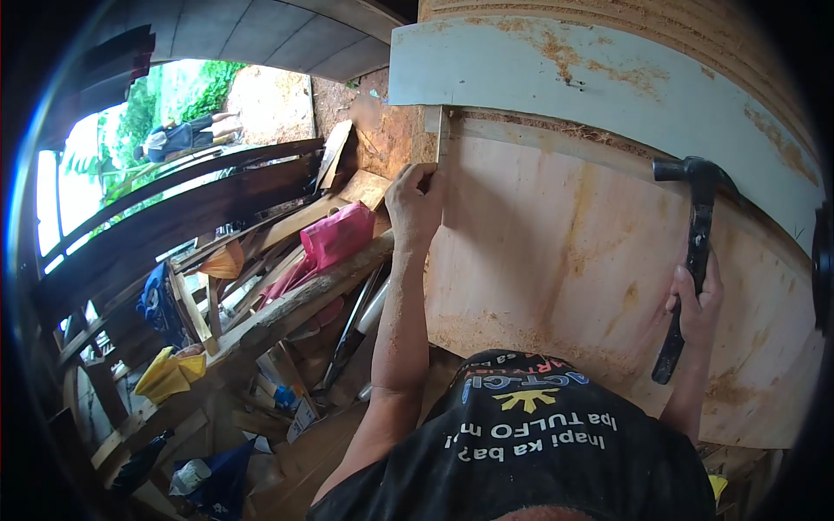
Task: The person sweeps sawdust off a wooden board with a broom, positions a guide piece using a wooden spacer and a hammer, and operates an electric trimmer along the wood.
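Note:
My right hand [698, 300] is wrapped round the dark handle of a claw hammer [698, 221]. The hammer's black head points up and lies over the right part of a pale plywood panel [521, 252]. At the panel's left edge, my left hand [413, 207] is closed, with thumb and fingers curled together beside a narrow wood strip [441, 139]. What those fingers pinch, if anything, is too small to tell. A light blue-white board [556, 74] runs along the panel's far side, dusted with sawdust.
Scrap timber is piled at the left, with a pink bag [334, 236], a yellow cloth [169, 373] and a blue bag [161, 304] among it. A dark wooden rail [174, 208] stands beyond. Outside, at the upper left, is another person [187, 137].

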A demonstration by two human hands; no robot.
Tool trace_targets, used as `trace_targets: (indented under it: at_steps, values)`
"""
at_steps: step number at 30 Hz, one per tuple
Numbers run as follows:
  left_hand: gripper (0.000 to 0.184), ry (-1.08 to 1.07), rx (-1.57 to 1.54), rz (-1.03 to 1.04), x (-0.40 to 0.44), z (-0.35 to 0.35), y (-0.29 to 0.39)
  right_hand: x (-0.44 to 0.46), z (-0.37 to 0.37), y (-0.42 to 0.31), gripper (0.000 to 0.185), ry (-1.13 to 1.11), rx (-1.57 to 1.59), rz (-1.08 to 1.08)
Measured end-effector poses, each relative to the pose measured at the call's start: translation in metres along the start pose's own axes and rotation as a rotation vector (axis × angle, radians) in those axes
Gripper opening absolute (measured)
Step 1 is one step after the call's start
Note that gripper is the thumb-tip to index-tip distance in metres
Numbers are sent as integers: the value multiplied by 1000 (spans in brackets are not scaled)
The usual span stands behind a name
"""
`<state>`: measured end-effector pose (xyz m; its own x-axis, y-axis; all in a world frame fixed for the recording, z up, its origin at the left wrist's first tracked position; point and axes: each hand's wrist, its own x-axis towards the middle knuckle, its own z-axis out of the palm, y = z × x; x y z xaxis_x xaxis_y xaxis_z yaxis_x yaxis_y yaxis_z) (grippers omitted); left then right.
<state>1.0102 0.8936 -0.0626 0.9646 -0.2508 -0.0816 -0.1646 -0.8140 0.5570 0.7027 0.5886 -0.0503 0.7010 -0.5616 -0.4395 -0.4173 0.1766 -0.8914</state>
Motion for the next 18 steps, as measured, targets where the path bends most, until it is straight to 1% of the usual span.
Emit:
trace_targets:
  at_steps: [3,6,9,11,15,18]
  values:
    - [16,2,22,17,-2,-2,8,0,1,1,54,8,13,-4]
    - [15,47,45,42,-3,4,2,1,2,1,54,15,17,-8]
    - [16,107,86,126,-5,8,0,1,3,0,54,15,28,-14]
    - [12,119,71,133,-7,10,2,1,4,1,53,32,30,-29]
    - [9,156,72,167,-9,14,1,1,3,5,49,39,18,-53]
    - [13,199,65,202,-8,16,1,1,4,5,42,34,25,-63]
